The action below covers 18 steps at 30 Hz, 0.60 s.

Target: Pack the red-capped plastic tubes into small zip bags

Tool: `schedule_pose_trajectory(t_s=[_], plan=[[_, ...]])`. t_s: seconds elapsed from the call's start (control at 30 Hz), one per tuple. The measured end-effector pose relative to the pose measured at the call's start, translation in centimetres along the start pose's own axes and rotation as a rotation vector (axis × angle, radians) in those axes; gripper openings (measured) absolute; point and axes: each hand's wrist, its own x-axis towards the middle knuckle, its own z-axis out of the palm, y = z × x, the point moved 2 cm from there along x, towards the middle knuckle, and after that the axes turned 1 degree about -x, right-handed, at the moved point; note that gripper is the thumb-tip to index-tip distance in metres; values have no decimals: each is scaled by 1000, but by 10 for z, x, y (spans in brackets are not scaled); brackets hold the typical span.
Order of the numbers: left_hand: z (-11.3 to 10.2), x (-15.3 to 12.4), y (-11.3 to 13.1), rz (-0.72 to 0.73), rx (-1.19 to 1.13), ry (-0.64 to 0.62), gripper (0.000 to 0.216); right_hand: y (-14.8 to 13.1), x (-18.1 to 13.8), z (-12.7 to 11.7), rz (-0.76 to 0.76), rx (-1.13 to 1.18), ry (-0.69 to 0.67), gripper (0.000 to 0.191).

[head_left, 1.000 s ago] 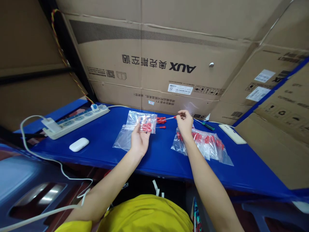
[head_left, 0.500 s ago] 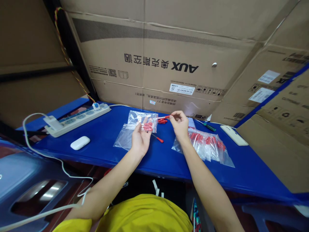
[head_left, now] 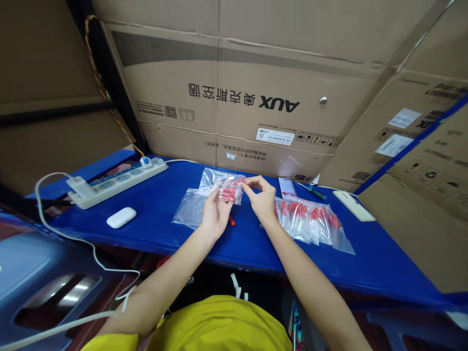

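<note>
My left hand [head_left: 216, 212] holds a clear plastic bag [head_left: 210, 179] from below, its thumb on the front. Several red-handled pieces [head_left: 228, 195], which look like small screwdrivers, show through the plastic. At the bag's right end, my right hand [head_left: 262, 196] pinches a red-handled screwdriver [head_left: 239, 179], whose shaft points into the bag. Another red handle [head_left: 232, 221] lies on the table, partly hidden behind my left hand. Under the held bag, a flat clear bag [head_left: 188, 209] rests on the table.
Filled bags [head_left: 310, 222] overlap to the right, near a green-handled screwdriver [head_left: 317, 193], a paper slip [head_left: 287, 187] and a pale phone-like slab [head_left: 354, 204]. At left are a white case [head_left: 122, 217] and a power strip [head_left: 120, 180]. Cardboard [head_left: 234, 68] walls the blue table's [head_left: 153, 219] back.
My right hand has moved left with the red-handled screwdriver, up to the bag's end. The held bag has shifted slightly right. The loose red pieces behind it are now hidden.
</note>
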Motion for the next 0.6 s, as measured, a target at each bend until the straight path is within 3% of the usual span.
schedule_pose_trajectory(t_s=[0.23,0.6], plan=[[-1,2,-1,-16,7,-22,41,-4,-5,5,-9,-109,-51,7],[0,0,0,-26,-5,-30,34,-3,-6,8,8,-56,-52,4]])
